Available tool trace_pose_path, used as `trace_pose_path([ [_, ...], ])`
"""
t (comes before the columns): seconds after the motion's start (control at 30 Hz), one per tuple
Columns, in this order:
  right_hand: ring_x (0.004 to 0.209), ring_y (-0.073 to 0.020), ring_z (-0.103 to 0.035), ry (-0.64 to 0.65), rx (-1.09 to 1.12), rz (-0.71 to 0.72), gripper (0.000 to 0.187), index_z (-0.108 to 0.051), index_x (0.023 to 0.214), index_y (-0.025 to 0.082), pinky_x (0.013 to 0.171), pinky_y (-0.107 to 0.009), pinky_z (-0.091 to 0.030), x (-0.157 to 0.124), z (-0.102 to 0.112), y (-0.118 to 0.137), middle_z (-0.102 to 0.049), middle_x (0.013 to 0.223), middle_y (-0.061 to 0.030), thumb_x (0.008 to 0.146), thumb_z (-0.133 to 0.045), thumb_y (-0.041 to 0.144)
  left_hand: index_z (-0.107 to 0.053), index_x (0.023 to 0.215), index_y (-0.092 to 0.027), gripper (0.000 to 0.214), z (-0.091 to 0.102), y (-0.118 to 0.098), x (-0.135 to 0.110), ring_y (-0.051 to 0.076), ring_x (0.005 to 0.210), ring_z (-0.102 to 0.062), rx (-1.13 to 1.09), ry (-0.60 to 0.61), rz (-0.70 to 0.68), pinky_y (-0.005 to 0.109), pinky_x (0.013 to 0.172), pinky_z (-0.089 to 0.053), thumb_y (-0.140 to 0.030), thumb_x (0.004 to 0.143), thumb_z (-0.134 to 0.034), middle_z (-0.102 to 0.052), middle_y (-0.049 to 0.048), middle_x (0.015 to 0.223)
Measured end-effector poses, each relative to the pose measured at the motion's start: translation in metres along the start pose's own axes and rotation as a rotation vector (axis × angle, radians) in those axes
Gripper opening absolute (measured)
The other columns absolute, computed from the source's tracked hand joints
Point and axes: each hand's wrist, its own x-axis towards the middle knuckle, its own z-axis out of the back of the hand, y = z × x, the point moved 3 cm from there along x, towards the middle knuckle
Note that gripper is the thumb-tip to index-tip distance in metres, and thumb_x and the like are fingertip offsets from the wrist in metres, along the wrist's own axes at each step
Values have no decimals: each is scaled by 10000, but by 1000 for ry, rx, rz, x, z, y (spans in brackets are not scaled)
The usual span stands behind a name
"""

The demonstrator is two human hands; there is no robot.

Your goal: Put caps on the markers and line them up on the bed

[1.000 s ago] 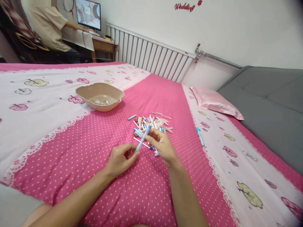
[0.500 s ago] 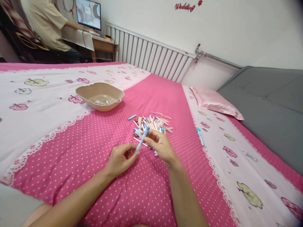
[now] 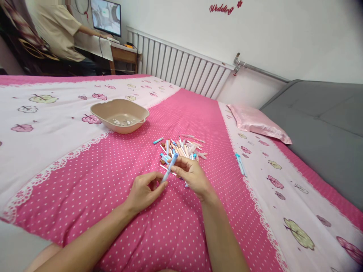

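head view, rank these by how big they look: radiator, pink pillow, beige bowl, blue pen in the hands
1. radiator
2. pink pillow and beige bowl: too alike to rank
3. blue pen

the bed [image 3: 85, 181] in front of me carries a pink dotted cover with pale leaf-print borders. a pink pillow [image 3: 258, 122] lies at its right edge, beside a grey sofa [image 3: 320, 124]. a white ribbed radiator [image 3: 181, 70] stands against the white wall [image 3: 297, 37], which bears red "wedding" lettering [image 3: 221, 8]. far left, a person [image 3: 59, 34] sits at a surface [image 3: 121, 53] with a lit monitor [image 3: 106, 17].
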Motion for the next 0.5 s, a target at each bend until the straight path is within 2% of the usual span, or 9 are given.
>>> trace_pose_path([
  [0.27, 851, -153, -609, 13, 9, 24, 299, -659, 900, 196, 823, -313, -453, 1, 1, -1, -673, 905, -26, 662, -731, 363, -648, 812, -156, 154, -1, 1, 0, 55, 437, -452, 6, 13, -2, 164, 447, -358, -285, 810, -564, -612, -30, 577],
  [0.5, 780, -145, -596, -16, -55, 42, 290, -632, 830, 182, 775, -305, -453, 3, 2, -4, -638, 808, -11, 647, -736, 382, -650, 833, -155, 165, -2, 3, 0, 59, 445, -460, 11, 16, -4, 172, 458, -362, -294, 813, -564, -611, -26, 583],
])
